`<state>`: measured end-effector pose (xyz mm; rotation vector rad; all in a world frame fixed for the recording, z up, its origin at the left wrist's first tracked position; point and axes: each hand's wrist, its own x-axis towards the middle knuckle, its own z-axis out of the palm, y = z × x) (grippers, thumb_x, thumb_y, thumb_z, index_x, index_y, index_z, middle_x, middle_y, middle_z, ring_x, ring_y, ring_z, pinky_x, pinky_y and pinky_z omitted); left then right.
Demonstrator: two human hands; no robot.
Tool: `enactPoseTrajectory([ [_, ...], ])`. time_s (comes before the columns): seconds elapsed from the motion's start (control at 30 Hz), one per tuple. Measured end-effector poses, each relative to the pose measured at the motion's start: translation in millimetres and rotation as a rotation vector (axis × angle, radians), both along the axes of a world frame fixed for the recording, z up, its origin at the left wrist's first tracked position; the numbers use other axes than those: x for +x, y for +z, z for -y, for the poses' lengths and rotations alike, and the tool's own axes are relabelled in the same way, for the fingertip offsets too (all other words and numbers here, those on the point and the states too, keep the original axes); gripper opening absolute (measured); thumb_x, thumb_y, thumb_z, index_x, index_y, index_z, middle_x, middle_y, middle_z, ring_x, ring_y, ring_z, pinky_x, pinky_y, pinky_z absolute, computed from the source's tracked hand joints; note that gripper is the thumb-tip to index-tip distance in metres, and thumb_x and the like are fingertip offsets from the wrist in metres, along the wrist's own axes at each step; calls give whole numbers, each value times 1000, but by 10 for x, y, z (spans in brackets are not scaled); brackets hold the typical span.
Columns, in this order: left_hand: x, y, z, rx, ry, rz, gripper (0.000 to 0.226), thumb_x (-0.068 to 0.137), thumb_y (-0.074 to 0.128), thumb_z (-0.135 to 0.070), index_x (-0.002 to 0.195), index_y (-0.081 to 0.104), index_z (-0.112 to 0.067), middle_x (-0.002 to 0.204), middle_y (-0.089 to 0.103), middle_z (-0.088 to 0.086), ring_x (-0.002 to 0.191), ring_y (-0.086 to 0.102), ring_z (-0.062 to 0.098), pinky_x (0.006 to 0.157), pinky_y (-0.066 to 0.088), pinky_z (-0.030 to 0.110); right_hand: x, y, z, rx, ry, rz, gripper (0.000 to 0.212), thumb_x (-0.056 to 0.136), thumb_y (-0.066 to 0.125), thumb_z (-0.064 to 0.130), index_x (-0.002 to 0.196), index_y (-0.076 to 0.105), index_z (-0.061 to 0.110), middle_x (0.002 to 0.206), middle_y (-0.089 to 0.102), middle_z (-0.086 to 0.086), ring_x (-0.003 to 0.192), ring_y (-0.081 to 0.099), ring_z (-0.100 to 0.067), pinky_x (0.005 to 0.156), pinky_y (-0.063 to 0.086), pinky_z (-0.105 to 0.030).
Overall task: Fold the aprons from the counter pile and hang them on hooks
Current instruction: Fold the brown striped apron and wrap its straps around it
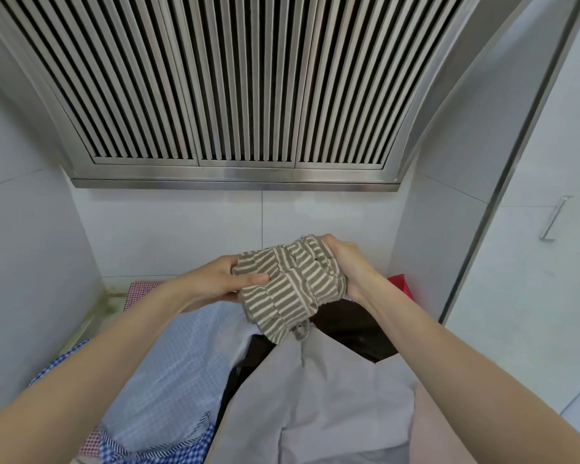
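Olive-and-cream stripes are what you've got bunched up right now: the striped apron sits just below the middle of the view, lifted clear above the counter pile. Your left hand grips its 9 o'clock edge, thumb laid flat across the front of the cloth and the other fingers tucked behind it where you can't see them. Your right hand is curled over the 2 o'clock corner, fingers wrapped tight into the fabric, so both hands are pinching the same wad. A short tie loop dangles off the bottom edge at 6 o'clock. Below that, the pile spreads toward you: a pale grey apron on top in the middle, a light blue checked one at 8 o'clock, something black peeking out at 5 o'clock, a bit of red at 3 o'clock beside your right wrist, and a pink gingham piece at 9 o'clock against the wall. Up at 12 o'clock the stainless hood with its slatted filters fills the top half, and a metal handle sits on the white panel out at 3 o'clock.
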<state>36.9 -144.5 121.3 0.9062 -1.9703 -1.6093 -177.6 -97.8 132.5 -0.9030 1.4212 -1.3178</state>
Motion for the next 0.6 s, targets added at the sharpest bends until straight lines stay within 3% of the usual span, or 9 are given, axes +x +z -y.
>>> enactPoseTrajectory([
  [0.1,9,185,42,-38,-44,119,76,50,82,-55,116,55,-30,113,68,-7,101,63,3,92,48,22,-82,69,35,-108,-81,-337,36,89,53,26,57,45,12,63,48,-9,63,48,-22,58,36,-29],
  [0.2,-221,294,-11,-75,-98,262,76,55,78,-60,120,51,-31,114,65,-9,104,61,5,92,45,23,-4,134,28,-183,-34,-635,47,91,54,30,51,37,11,58,41,-9,59,42,-21,56,32,-29],
  [0.27,-346,267,-65,-43,-133,288,84,51,84,-57,122,52,-25,114,66,-4,102,64,12,90,48,27,30,157,-14,-194,25,-551,46,91,55,38,62,54,2,66,57,-14,65,57,-25,65,45,-32],
  [0.3,-370,257,-72,-19,-121,259,90,42,86,-56,119,55,-22,112,68,-3,101,66,13,89,50,28,-20,161,-41,-167,62,-401,45,91,54,43,79,63,0,78,66,-14,77,64,-26,75,51,-36],
  [0.37,-307,208,-42,70,-65,97,98,23,91,-54,109,60,-20,103,72,-2,94,69,13,80,53,26,-217,124,-134,-128,173,-30,49,91,46,51,105,62,7,102,67,-11,96,64,-24,92,48,-41],
  [0.4,-272,186,-14,112,-44,4,98,18,91,-54,104,62,-17,98,73,-1,89,70,13,73,54,24,-346,67,-183,-121,245,41,54,89,44,55,113,60,9,112,64,-11,103,61,-24,97,45,-41],
  [0.5,-257,171,20,180,-4,-191,92,13,92,-53,94,66,-15,91,74,2,80,71,13,64,55,23,-439,-194,-298,-17,556,5,63,79,54,53,128,52,13,129,57,-6,118,54,-21,108,36,-37],
  [0.57,-305,212,33,199,-10,-225,87,13,92,-52,90,69,-17,91,74,2,80,71,13,64,55,25,-362,-275,-306,5,698,0,47,86,63,34,126,52,13,120,60,-4,112,56,-21,105,40,-35],
  [0.6,-314,237,50,202,-4,-230,87,13,92,-52,90,70,-17,92,74,2,81,71,14,64,55,26,-340,-276,-300,14,732,-32,31,89,62,22,118,55,12,107,63,-4,99,59,-20,95,45,-31],
])
